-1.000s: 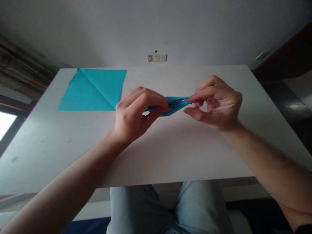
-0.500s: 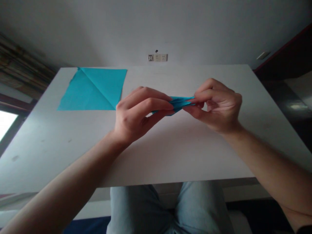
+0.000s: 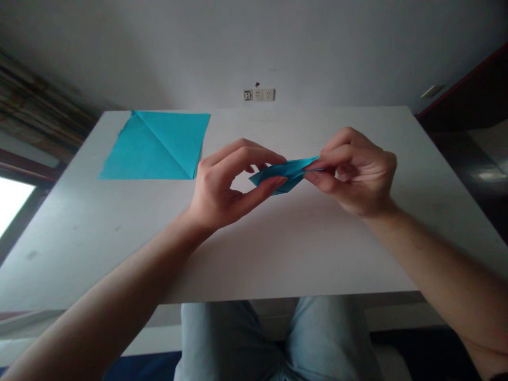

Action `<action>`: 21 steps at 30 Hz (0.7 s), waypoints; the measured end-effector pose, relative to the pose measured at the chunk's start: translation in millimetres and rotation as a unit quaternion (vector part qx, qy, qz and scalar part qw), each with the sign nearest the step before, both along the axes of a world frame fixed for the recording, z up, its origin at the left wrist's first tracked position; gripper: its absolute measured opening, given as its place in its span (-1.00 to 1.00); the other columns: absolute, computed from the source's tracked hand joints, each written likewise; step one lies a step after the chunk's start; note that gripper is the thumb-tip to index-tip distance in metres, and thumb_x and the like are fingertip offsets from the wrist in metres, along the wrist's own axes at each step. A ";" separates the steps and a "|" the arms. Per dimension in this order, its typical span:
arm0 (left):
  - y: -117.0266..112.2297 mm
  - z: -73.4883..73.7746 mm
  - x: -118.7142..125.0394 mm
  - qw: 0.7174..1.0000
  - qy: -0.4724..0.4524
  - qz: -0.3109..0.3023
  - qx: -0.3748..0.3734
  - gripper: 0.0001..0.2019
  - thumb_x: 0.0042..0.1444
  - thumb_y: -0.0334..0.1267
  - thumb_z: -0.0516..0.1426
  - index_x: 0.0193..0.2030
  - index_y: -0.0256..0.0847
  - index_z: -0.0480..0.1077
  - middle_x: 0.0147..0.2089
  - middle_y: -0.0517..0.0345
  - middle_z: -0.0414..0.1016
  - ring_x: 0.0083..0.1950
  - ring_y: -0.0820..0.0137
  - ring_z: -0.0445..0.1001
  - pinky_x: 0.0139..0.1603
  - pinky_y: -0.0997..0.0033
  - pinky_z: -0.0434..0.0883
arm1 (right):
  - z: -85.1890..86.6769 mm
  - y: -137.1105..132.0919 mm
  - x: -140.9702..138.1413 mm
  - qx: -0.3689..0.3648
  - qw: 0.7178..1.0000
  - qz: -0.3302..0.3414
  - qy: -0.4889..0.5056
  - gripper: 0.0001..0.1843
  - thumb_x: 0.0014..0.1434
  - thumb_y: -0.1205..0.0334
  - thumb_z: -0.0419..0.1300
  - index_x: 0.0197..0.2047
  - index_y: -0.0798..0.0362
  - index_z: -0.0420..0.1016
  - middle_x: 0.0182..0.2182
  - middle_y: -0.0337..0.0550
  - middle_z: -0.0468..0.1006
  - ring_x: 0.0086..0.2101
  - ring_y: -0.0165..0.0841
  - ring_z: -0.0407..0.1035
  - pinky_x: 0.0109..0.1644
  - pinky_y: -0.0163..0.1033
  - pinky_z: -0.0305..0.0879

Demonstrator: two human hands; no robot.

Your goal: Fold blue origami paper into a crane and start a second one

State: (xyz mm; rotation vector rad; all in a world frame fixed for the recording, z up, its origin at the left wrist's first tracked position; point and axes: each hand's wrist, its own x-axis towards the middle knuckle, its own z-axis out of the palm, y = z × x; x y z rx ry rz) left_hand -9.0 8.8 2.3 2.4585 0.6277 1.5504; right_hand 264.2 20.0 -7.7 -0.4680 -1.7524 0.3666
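A small folded piece of blue paper [image 3: 291,168] is held above the table between both hands. My left hand [image 3: 228,182] grips its left part, thumb on the near side and fingers along the far side. The paper's pointed left tip shows in the gap between that thumb and the fingers. My right hand [image 3: 357,172] pinches the right end between thumb and fingers, which hide the end itself. Layers of the folded paper stand slightly apart in the middle.
On the white table [image 3: 278,254], at the back left, lies a flat sheet of blue paper [image 3: 159,148] with a diagonal crease and a ragged left edge. Wall sockets [image 3: 258,95] sit behind the table. My legs [image 3: 222,338] are under its front edge.
My left fingers and thumb have spread wider around the folded paper, uncovering its left tip. The paper has turned a little, its left side lower. My right hand keeps its pinch.
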 end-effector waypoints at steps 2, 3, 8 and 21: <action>1.3 0.0 -0.8 1.000 0.004 -0.015 0.018 -0.85 0.67 -0.12 0.43 0.27 0.08 0.70 0.07 0.13 0.89 -0.06 0.27 0.87 -0.11 0.16 0.82 | 1.4 -1.2 0.5 -0.002 1.000 0.006 -0.005 -0.88 0.38 0.12 0.68 -0.02 -0.25 0.95 -0.29 -0.28 0.69 -0.42 -0.42 0.42 -0.45 -0.24 0.35; 1.8 -0.3 -1.0 0.999 0.006 -0.023 0.033 -0.85 0.67 -0.15 0.43 0.27 0.07 0.71 0.08 0.12 0.89 -0.04 0.27 0.87 -0.09 0.17 0.83 | 2.1 -1.9 0.7 -0.005 1.000 0.009 -0.009 -0.87 0.39 0.13 0.68 -0.01 -0.26 0.95 -0.28 -0.28 0.70 -0.41 -0.42 0.43 -0.44 -0.25 0.36; 2.4 -2.9 1.7 0.999 0.000 -0.028 0.041 -0.86 0.63 -0.25 0.45 0.23 0.04 0.74 0.12 0.10 0.90 0.04 0.29 0.90 0.03 0.20 0.87 | 3.2 -6.3 1.4 -0.031 0.999 0.011 -0.031 -0.80 0.41 0.14 0.61 0.04 -0.39 0.96 -0.25 -0.29 0.71 -0.39 -0.39 0.44 -0.41 -0.22 0.43; 5.3 -2.4 4.8 0.996 -0.006 -0.012 0.085 -0.80 0.61 0.01 0.48 0.04 -0.01 0.69 -0.06 0.20 0.89 -0.20 0.35 0.84 -0.34 0.17 0.66 | 3.3 -2.7 0.1 -0.025 0.999 -0.006 -0.025 -0.91 0.42 0.00 0.60 -0.16 -0.25 0.91 -0.31 -0.23 0.68 -0.42 -0.36 0.42 -0.44 -0.18 0.33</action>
